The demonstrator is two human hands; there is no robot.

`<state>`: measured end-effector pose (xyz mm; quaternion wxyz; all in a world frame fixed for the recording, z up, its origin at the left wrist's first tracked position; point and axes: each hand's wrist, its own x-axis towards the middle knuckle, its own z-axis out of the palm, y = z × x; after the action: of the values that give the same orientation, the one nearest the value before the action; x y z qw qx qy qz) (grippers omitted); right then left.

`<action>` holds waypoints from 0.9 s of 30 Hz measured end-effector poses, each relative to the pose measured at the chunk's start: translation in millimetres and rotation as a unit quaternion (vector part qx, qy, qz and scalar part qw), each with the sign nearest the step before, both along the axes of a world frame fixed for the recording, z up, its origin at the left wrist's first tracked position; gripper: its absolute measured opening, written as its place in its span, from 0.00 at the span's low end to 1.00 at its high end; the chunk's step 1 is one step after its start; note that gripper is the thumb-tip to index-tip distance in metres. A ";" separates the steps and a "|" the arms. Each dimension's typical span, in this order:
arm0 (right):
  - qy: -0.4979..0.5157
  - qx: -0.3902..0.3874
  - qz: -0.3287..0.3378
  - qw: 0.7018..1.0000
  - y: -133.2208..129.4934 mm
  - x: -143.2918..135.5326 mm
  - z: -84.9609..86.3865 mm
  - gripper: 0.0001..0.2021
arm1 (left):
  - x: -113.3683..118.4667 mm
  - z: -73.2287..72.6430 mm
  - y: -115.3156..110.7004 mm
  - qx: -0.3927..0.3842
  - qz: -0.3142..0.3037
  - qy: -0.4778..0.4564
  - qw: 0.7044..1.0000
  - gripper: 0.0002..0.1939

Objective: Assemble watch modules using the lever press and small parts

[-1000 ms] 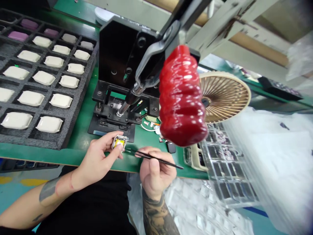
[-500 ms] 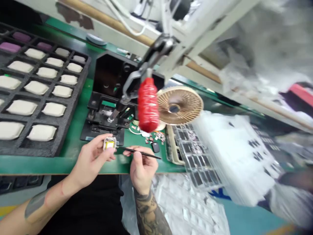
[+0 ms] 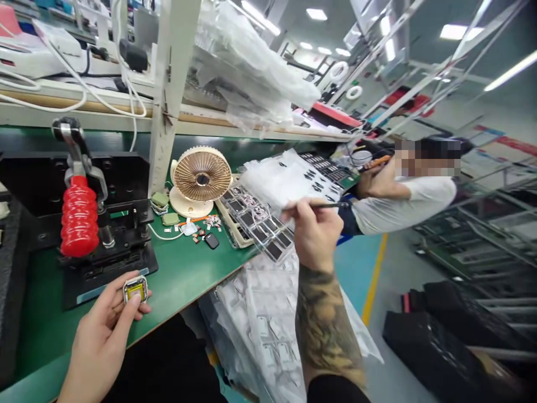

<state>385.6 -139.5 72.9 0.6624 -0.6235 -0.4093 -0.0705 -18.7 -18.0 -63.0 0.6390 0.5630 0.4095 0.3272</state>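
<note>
My left hand pinches a small square watch-like case by its edges, with the thumb over the yellow part inside it. The case is above the green bench, close to the front of the black press. My right hand is raised and closed on a thin black tool that looks like tweezers. Its tip is hidden by the fingers. Just left of this hand lies a clear compartment tray holding dark rectangular pieces. A stack of white translucent sheets with small black parts lies behind it.
A black press with a red handle stands at left. A beige fan, small loose parts and a black square piece are on the bench. Plastic-wrapped trays sit below the edge. A co-worker is at right.
The view has swung right. My right hand has moved away from the case, rightward to the compartment tray, with the black tool in it. My left hand still holds the case.
</note>
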 end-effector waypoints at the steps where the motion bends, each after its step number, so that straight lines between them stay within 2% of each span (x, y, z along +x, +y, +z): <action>1: -0.033 0.022 -0.086 0.995 3.9 11.0 2.4 0.21 | -0.6 -3.1 0.4 0.006 -0.006 0.004 1.000 0.35; 3: -0.083 0.057 -0.184 0.978 10.4 10.3 -6.3 0.17 | -1.5 -5.2 1.7 0.010 -0.007 0.009 1.000 0.38; 4: -0.111 0.062 -0.204 0.971 12.1 -0.2 -16.4 0.14 | -1.9 -4.3 1.8 0.011 -0.003 0.013 1.000 0.39; 5: -0.145 0.055 -0.194 0.969 12.9 -15.5 -29.2 0.11 | -2.2 -2.4 1.3 0.012 0.003 0.018 1.000 0.40; 7: -0.245 0.011 -0.074 0.967 14.4 -53.5 -57.4 0.07 | -2.7 3.2 -0.8 0.018 0.015 0.031 0.999 0.38; 8: -0.310 -0.024 0.013 0.950 16.6 -72.5 -70.6 0.10 | -2.7 5.9 -2.2 0.021 0.018 0.036 0.999 0.37; 10: -0.427 -0.112 0.168 0.881 25.9 -104.0 -91.9 0.14 | -2.8 9.3 -4.0 0.027 0.016 0.047 0.998 0.36; 12: -0.500 -0.201 0.230 0.810 39.1 -122.8 -105.2 0.15 | -3.2 9.5 -3.9 0.032 0.010 0.055 0.998 0.36; 14: -0.533 -0.263 0.234 0.770 48.9 -127.8 -110.7 0.14 | -3.5 7.6 -2.6 0.037 0.006 0.059 0.998 0.36; 16: -0.529 -0.286 0.235 0.764 48.7 -119.1 -108.4 0.17 | -3.5 5.7 -1.6 0.038 0.007 0.054 0.998 0.35; 18: -0.483 -0.308 0.209 0.792 38.2 -96.0 -97.2 0.19 | -3.1 5.7 -2.3 0.037 0.012 0.044 0.998 0.32; 20: -0.407 -0.360 0.123 0.831 23.9 -59.1 -77.8 0.18 | -2.2 8.0 -4.5 0.038 0.023 0.033 0.998 0.29; 21: -0.361 -0.397 0.055 0.842 18.2 -36.9 -66.5 0.16 | -1.7 9.8 -5.7 0.041 0.028 0.027 0.998 0.27; 24: -0.312 -0.442 -0.058 0.839 14.0 30.4 -36.8 0.17 | 0.3 14.2 -8.4 0.043 0.022 0.012 0.999 0.26; 27: -0.278 -0.514 -0.075 0.808 24.5 75.9 -25.2 0.10 | 1.4 15.3 -8.2 0.031 0.021 0.023 0.999 0.27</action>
<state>461.5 -115.0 47.7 0.0956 -0.8553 -0.5044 -0.0696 -17.3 -26.2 -47.7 0.6045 0.5815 0.4253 0.3399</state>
